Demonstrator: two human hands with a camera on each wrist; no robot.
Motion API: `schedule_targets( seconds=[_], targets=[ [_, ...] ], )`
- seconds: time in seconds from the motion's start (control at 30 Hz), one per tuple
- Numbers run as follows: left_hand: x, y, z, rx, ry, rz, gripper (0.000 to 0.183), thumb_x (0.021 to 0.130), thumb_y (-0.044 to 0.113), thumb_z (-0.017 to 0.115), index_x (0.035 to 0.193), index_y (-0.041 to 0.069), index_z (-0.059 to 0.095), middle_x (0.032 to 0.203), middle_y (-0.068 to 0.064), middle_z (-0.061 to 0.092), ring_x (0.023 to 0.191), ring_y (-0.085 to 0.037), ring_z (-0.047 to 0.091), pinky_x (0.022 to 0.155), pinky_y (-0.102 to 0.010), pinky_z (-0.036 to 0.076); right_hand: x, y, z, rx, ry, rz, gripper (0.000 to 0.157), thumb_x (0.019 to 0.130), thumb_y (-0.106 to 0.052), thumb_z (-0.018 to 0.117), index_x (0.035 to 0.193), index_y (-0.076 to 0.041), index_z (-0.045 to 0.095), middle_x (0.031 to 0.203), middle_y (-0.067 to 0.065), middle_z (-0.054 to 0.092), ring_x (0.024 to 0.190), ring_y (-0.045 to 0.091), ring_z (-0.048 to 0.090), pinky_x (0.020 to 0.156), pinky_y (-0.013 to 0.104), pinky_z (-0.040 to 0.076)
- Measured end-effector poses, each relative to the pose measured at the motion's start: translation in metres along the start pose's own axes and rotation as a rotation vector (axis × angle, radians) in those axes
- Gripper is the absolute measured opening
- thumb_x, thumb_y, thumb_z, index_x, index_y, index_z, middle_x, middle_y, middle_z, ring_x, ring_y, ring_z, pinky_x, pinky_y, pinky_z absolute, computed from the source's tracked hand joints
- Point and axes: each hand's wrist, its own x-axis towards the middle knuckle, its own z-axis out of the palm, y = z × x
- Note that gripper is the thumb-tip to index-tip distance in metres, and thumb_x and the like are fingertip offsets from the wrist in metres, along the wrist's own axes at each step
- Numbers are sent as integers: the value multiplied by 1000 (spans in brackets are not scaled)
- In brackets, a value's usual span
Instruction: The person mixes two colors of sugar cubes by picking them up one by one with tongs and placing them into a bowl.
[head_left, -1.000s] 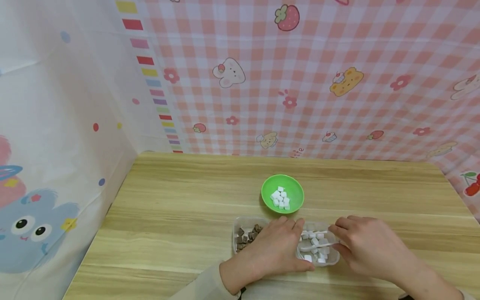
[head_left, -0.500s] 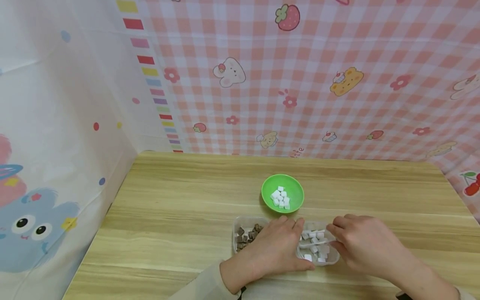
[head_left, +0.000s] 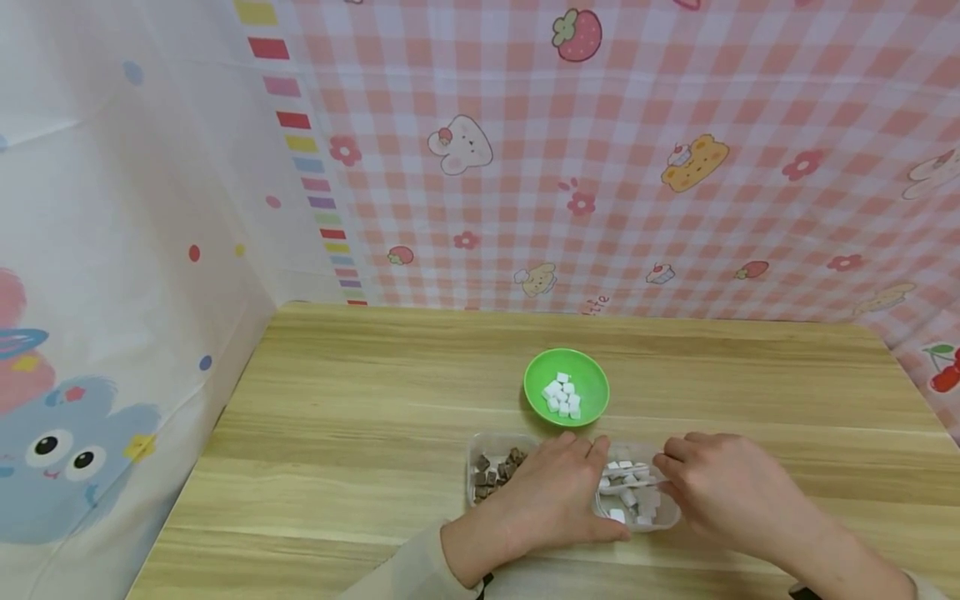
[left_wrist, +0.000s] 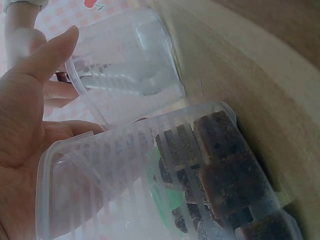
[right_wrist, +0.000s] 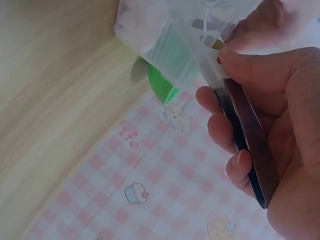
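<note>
Pink slanted word "life" (head_left: 596,306) on pink-and-white checked fabric backdrop (head_left: 630,158): right of centre in head view, left of centre in right wrist view.

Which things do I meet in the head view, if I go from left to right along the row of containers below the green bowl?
Brown cubes, the left hand, white cubes, the right hand.

Left hand (head_left: 547,492) is blocking the inner ends of the brown-cube tub (head_left: 504,442) and white-cube tub (head_left: 666,518), so no cube count, sorry. Right hand (head_left: 731,492) hides the tongs' (head_left: 630,484) handle from above; tips blur into white cubes (head_left: 645,505), can't tell if they've got one. Counter's (head_left: 360,467) near edge is cut off.
</note>
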Motion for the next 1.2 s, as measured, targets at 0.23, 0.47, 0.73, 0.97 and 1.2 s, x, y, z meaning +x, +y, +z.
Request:
schedule_targets(
  seconds=[0.23,0.47,0.73,0.97,1.2],
  targets=[
    [0,0,-1,-39,-18,-26,99,82,71,77,153,6,50,138,-3,63,136,-23,53,114,-37,45,-9,12,-15,112,56,52,22,94,-30,76,84,-10,77,79,-9,65,63,0,56,50,22,48],
    [-1,1,-1,-40,-24,-34,100,82,72,76,154,7,49,136,-3,64,135,-22,53,115,-38,44,-18,30,-35,170,172,120,67,108,-58,39,86,-11,82,84,-8,73,63,-3,61,51,14,48],
    [0,2,-2,-62,-33,-48,100,82,72,76,154,8,49,142,-3,61,138,-22,51,116,-39,43,-14,45,-31,122,266,276,72,105,-66,41,90,-10,84,86,1,78,59,7,67,47,19,46],
    [0,1,-1,-66,-32,-43,99,83,71,76,154,7,49,146,-4,59,142,-25,49,116,-41,43,0,48,-10,165,282,365,35,95,-44,75,95,-10,83,87,0,78,57,-3,56,47,18,40],
    [-1,0,-2,-47,-20,-28,99,83,72,76,153,7,50,140,-3,63,136,-23,53,114,-38,46,14,43,5,200,287,475,37,68,-12,93,103,-6,83,97,9,79,61,7,63,49,20,42]
  ],
)
